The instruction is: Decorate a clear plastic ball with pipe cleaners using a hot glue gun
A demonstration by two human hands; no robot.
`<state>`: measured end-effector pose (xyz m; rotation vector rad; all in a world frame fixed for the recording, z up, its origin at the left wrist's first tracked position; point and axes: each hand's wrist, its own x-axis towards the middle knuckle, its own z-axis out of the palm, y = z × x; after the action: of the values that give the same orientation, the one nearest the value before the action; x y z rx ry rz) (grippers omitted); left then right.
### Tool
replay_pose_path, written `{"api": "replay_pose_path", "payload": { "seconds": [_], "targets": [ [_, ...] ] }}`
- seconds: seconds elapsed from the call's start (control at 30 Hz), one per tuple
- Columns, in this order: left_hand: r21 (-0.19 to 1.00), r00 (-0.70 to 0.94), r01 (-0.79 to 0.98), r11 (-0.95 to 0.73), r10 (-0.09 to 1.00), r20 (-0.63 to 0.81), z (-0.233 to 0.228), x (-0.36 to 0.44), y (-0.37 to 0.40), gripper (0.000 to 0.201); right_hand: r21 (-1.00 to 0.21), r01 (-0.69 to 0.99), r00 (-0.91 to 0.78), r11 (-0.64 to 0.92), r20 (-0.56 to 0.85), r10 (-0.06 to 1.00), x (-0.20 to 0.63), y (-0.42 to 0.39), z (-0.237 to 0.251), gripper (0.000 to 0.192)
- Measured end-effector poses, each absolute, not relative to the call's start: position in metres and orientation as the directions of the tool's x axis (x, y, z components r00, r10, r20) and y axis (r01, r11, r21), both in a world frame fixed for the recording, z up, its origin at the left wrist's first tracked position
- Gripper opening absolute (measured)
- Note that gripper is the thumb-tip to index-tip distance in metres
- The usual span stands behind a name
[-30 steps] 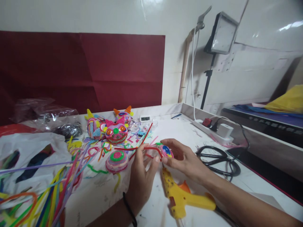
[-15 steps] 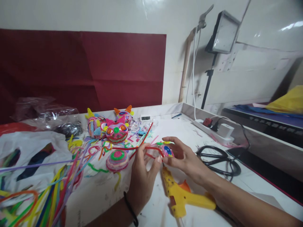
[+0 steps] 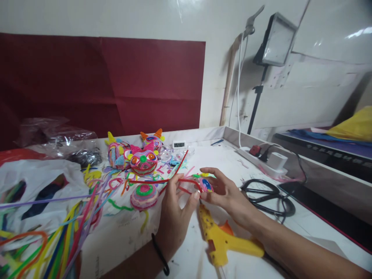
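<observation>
Little has changed over the last second: the left hand (image 3: 174, 217) and right hand (image 3: 229, 195) stay at frame centre, fingers pinched on the small decorated ball (image 3: 205, 185) and the red pipe cleaner (image 3: 162, 181), which has shifted slightly left. Just below lies the yellow glue gun (image 3: 223, 240); black scissors (image 3: 270, 197) crowd the right, while bare table (image 3: 124, 236) opens at lower left.

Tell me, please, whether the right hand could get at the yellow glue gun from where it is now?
Probably yes. The glue gun lies on the table right under the right hand, with nothing between them. That hand's grip is taken up by a small colourful piece, which it would have to release first.
</observation>
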<state>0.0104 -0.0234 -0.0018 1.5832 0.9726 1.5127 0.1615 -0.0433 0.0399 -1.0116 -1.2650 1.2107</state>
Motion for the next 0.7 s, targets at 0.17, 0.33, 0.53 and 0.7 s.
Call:
{"api": "replay_pose_path", "payload": {
  "seconds": [0.17, 0.33, 0.53, 0.7],
  "targets": [
    [0.904, 0.053, 0.041, -0.425, 0.904, 0.423, -0.0003, 0.0108, -0.0239, 0.051, -0.986, -0.101, -0.082, 0.129, 0.138, 0.987, 0.1625, -0.0439, 0.0400, 0.057],
    [0.905, 0.056, 0.023, -0.424, 0.905, 0.422, -0.0012, 0.0114, -0.0222, 0.053, -0.986, -0.101, -0.076, 0.132, 0.140, 0.987, 0.1633, -0.0435, 0.0397, 0.060],
    [0.913, 0.061, -0.044, -0.406, 0.911, 0.408, -0.0023, 0.0116, -0.0204, 0.059, -0.982, -0.099, -0.072, 0.158, 0.165, 0.984, 0.1654, -0.0412, 0.0391, 0.060],
    [0.900, 0.069, -0.063, -0.431, 0.898, 0.435, -0.0035, 0.0112, -0.0216, 0.063, -0.980, -0.104, -0.045, 0.169, 0.174, 0.984, 0.1692, -0.0387, 0.0380, 0.059]
  ]
}}
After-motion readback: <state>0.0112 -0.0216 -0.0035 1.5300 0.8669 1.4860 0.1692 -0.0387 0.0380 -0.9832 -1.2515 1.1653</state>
